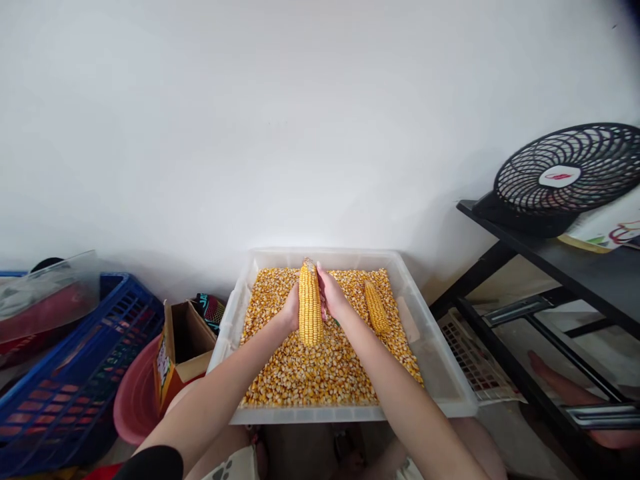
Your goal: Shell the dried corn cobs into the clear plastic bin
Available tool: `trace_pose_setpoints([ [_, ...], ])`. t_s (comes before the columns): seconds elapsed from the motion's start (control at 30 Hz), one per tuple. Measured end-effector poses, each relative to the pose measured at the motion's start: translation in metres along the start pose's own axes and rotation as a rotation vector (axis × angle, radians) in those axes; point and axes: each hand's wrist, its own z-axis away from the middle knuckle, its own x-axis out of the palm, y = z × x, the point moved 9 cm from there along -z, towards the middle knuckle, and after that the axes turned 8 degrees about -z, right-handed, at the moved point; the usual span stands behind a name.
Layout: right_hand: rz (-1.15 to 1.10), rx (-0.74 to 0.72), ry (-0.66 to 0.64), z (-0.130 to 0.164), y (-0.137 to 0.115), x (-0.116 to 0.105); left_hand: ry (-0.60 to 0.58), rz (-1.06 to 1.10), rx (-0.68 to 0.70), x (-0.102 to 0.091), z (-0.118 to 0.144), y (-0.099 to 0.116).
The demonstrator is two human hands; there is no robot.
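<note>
A yellow corn cob (310, 303) stands upright over a translucent white bin (440, 380) filled with loose corn kernels (310, 373). My left hand (290, 310) grips the cob from its left side. My right hand (330, 293) clasps it from the right, fingers wrapped near the upper half. A second, smaller corn cob (376, 307) lies on the kernels just to the right of my right hand, untouched.
A blue plastic crate (75, 380) and a pink basin (135, 400) sit at the left, with an open cardboard box (183, 347) beside the bin. A black shelf (575, 260) at the right carries a black fan (565, 177). A white wall rises behind.
</note>
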Motion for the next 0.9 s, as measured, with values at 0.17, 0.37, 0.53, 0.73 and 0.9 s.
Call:
trace_pose_setpoints([
  [0.17, 0.084, -0.028, -0.024, 0.005, -0.007, 0.005, -0.035, -0.012, -0.033, 0.002, -0.001, -0.001],
  [0.37, 0.093, -0.063, 0.003, 0.004, -0.008, 0.004, -0.042, 0.003, -0.035, -0.002, -0.003, -0.005],
  [0.53, 0.139, -0.037, -0.045, 0.005, -0.008, 0.006, -0.055, 0.010, -0.038, 0.000, -0.003, -0.004],
  [0.73, 0.233, -0.041, -0.065, 0.006, -0.004, 0.008, 0.003, 0.117, -0.050, -0.006, -0.001, -0.007],
  [0.9, 0.364, -0.181, 0.010, 0.003, -0.008, 0.007, 0.096, 0.197, -0.063, -0.018, -0.002, -0.012],
])
